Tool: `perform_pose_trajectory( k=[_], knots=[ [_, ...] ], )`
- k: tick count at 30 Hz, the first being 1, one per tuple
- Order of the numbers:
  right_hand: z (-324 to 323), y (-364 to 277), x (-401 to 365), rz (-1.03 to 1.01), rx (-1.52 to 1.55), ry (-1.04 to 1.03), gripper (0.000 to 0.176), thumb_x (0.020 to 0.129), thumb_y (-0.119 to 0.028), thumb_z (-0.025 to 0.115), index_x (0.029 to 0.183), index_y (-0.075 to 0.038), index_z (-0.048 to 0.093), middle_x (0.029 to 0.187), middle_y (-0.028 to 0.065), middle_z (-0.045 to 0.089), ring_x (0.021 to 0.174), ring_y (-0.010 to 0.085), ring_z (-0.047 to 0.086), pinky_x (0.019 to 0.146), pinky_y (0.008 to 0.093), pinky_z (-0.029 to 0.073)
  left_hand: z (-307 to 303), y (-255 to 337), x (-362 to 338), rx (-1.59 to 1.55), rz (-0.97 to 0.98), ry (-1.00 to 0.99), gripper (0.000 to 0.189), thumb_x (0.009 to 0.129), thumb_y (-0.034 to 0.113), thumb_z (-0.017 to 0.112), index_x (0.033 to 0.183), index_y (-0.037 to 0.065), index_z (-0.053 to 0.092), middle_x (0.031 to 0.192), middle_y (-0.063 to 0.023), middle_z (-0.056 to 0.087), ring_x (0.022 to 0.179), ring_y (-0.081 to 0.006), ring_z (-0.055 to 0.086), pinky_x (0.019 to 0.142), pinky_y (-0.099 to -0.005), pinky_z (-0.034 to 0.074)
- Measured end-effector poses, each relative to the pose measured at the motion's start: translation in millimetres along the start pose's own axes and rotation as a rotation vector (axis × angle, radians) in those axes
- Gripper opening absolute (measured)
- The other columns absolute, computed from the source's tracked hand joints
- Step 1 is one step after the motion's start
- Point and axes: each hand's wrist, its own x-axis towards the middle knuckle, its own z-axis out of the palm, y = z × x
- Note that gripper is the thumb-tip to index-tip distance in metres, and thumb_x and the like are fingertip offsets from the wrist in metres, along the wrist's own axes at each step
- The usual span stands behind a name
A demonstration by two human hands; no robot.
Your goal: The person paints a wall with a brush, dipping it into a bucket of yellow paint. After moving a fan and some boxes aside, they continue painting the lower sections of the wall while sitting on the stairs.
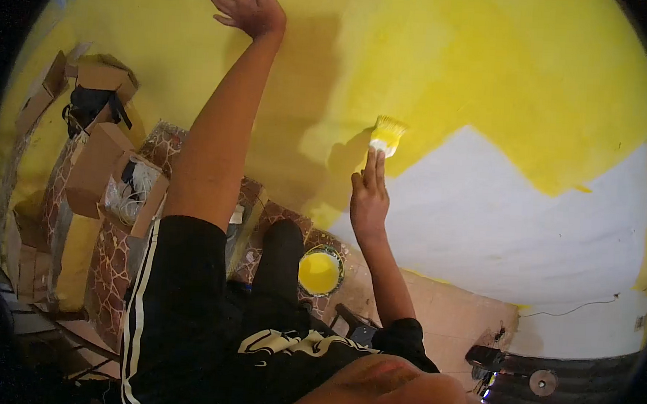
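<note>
My right hand (370, 204) grips a wide paintbrush (386, 137) by its handle, which the fingers mostly hide. Yellow paint coats the brush, and its bristles point up against the painted wall (425, 83). Bright, fresh-looking yellow spreads around and to the right of it, ending in a zigzag edge above a white patch of wall (498, 211). Up at the top left, my left hand (251, 12) is open, fingers spread, against the paler yellow wall. Below, between my arms, stands a bucket (341, 276) holding yellow paint (318, 272).
Open cardboard boxes (95, 168) stand on patterned steps at the left, one with white cables, another with a black bag (94, 106). A dark chair-like object (353, 326) is near the bucket. A fan (543, 383) and a dark shutter lie at lower right.
</note>
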Motion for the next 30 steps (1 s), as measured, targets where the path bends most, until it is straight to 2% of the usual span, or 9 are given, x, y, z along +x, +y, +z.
perform_pose_trajectory(
  k=[8,12,15,17,19,21,25,27,30],
  knots=[
    [41.8,6.1,-54.8,0.018,0.03,-0.212,0.003,0.077,0.001,0.058,0.076,-0.001,0.056,0.143,0.0235,0.031,0.134,0.038,0.031,0.083,0.037,0.053,5.7,-8.1,0.0,0.005,0.023,0.001,0.056,0.091,0.032,0.039,0.143,0.013,0.027,0.149,-0.0215,0.016,0.14,-0.0345,0.012,0.106,-0.0623,0.007],
    [30.3,12.5,-72.1,0.06,0.17,-0.24,0.004,0.076,0.001,0.057,0.074,-0.002,0.056,0.138,0.0214,0.04,0.128,0.0365,0.041,0.082,0.0393,0.053,7.1,-10.9,0.8,-0.003,0.029,-0.016,0.057,0.091,0.032,0.04,0.143,0.014,0.025,0.15,-0.0218,0.014,0.14,-0.0343,0.008,0.106,-0.0623,0.004],
    [20.3,15.6,-113.4,0.6,0.866,-0.252,0.009,0.076,0.007,0.052,0.073,0.0,0.056,0.117,0.0233,0.058,0.113,0.0375,0.055,0.086,0.037,0.05,2.8,-4.5,2.1,-0.01,0.001,-0.044,0.057,0.092,0.033,0.039,0.143,0.013,0.024,0.15,-0.0218,0.012,0.14,-0.0347,0.008,0.106,-0.062,0.003],
    [39.0,21.9,-167.5,0.608,0.894,0.052,0.015,0.076,0.013,0.055,0.071,-0.001,0.057,0.11,0.0165,0.063,0.102,0.028,0.063,0.079,0.0339,0.051,1.4,-3.3,-0.2,-0.001,0.002,-0.067,0.057,0.092,0.033,0.038,0.143,0.013,0.024,0.151,-0.022,0.011,0.14,-0.0349,0.007,0.106,-0.0619,0.004],
    [32.1,22.0,-214.4,0.924,0.944,0.258,0.01,0.081,0.007,0.056,0.077,-0.001,0.059,0.101,0.0132,0.064,0.095,0.0252,0.063,0.083,0.0337,0.051,-0.1,0.8,-1.2,0.029,-0.014,-0.021,0.055,0.092,0.034,0.036,0.143,0.015,0.027,0.15,-0.0193,0.015,0.14,-0.0319,0.011,0.107,-0.06,0.009],
    [9.8,22.9,-262.4,1.636,1.516,0.61,0.005,0.085,0.001,0.055,0.088,0.001,0.059,0.099,0.0132,0.064,0.091,0.025,0.063,0.086,0.0328,0.051,-1.4,2.7,-1.0,0.032,-0.015,-0.036,0.055,0.092,0.034,0.035,0.143,0.014,0.027,0.15,-0.0191,0.015,0.14,-0.0313,0.011,0.108,-0.0598,0.008],
    [-1.6,20.8,-425.4,1.677,1.961,0.998,0.018,0.09,-0.007,0.049,0.1,0.006,0.057,0.098,0.0156,0.064,0.09,0.0256,0.064,0.084,0.0302,0.054,-11.3,11.2,-2.4,0.003,-0.02,-0.09,0.058,0.093,0.037,0.031,0.144,0.012,0.022,0.15,-0.0221,0.011,0.14,-0.0362,0.007,0.107,-0.0614,0.004],
    [-24.8,3.9,-459.9,1.945,1.634,1.319,0.016,0.091,-0.009,0.047,0.097,0.003,0.057,0.096,0.0145,0.063,0.088,0.0246,0.063,0.075,0.0298,0.057,-9.8,12.4,-2.4,0.008,-0.022,-0.088,0.058,0.093,0.038,0.03,0.144,0.012,0.022,0.15,-0.0221,0.01,0.14,-0.0364,0.007,0.107,-0.061,0.004],
    [-56.0,-15.5,-488.3,2.036,1.453,1.399,0.019,0.092,-0.01,0.046,0.1,0.004,0.056,0.099,0.0151,0.062,0.091,0.0245,0.063,0.076,0.0265,0.057,-6.6,7.3,-2.6,0.043,-0.02,-0.095,0.059,0.093,0.04,0.028,0.144,0.012,0.023,0.151,-0.0217,0.009,0.14,-0.0369,0.008,0.108,-0.0601,0.005]
  ],
)
